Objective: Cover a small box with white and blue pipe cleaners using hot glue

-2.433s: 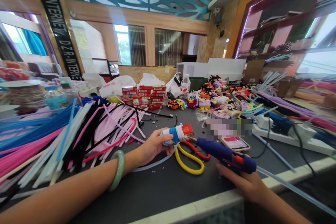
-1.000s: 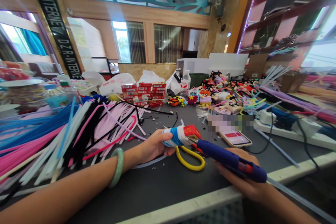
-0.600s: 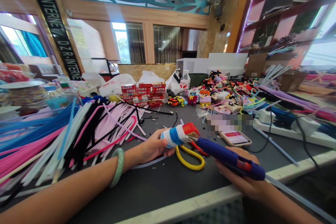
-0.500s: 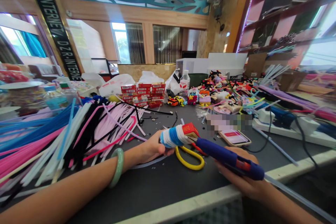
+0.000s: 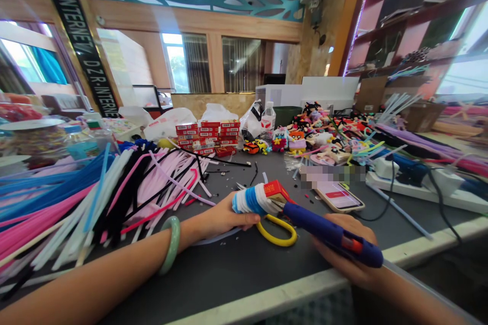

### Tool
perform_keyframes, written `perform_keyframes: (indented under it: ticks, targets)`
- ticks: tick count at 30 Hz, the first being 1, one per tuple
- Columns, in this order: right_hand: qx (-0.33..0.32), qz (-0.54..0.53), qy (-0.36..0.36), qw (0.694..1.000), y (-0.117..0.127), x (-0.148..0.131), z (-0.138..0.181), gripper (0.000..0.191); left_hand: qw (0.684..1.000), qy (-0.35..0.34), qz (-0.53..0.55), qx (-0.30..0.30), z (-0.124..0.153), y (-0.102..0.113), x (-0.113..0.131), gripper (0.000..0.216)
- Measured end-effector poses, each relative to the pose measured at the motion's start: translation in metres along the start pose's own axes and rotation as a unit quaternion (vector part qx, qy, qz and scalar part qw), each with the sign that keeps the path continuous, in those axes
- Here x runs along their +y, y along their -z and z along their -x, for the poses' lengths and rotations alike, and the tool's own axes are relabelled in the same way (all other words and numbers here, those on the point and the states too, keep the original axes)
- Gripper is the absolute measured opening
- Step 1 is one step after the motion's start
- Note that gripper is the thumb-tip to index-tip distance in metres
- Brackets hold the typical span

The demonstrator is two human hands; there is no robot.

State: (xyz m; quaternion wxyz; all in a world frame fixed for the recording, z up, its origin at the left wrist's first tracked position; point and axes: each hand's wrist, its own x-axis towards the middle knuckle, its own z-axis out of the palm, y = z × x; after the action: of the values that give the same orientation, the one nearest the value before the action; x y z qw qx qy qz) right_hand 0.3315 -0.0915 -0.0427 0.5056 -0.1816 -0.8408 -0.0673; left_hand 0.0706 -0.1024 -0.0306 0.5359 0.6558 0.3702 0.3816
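Observation:
My left hand is closed around a small red box wrapped in blue and white pipe cleaners, holding it just above the dark table. A pale green bangle sits on that wrist. My right hand grips a blue glue gun with an orange trigger. Its nozzle touches the wrapped box at the edge of the white winding. A clear glue stick juts from the gun's rear.
Yellow-handled scissors lie under the gun. A phone rests right of them. Heaps of pink, blue, black and white pipe cleaners cover the left. Red boxes, plush figures, a water bottle and a power strip stand farther back.
The glue gun came in from the right until its nozzle met the wrapped box. My left hand turned the box slightly and stayed near the same spot.

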Motion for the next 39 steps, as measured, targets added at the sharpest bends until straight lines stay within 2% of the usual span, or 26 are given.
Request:
perform_keyframes:
  ticks: [6, 10, 18, 25, 34, 39]
  targets:
    - [0.005, 0.032, 0.047, 0.998, 0.002, -0.003, -0.009, 0.008, 1.0, -0.016, 0.021, -0.01, 0.002, -0.002, 0.005, 0.047]
    - [-0.007, 0.04, 0.036, 0.999, 0.003, -0.005, -0.012, 0.012, 1.0, -0.009, 0.017, -0.013, 0.001, -0.001, 0.003, 0.054]
    - [-0.047, 0.015, 0.008, 0.999, 0.004, -0.006, -0.011, 0.015, 1.0, 0.004, -0.01, 0.009, -0.002, 0.003, -0.005, 0.053]
    - [-0.03, 0.011, 0.008, 0.999, 0.001, -0.002, -0.007, 0.015, 1.0, 0.008, -0.013, 0.006, -0.004, 0.004, -0.007, 0.053]
    - [-0.03, -0.006, -0.033, 0.999, -0.003, 0.004, 0.007, 0.01, 1.0, 0.0, -0.005, 0.006, -0.003, 0.004, -0.009, 0.052]
    - [-0.044, -0.006, -0.015, 0.999, -0.002, 0.002, 0.002, 0.014, 1.0, 0.003, 0.004, 0.01, -0.004, 0.004, -0.01, 0.058]
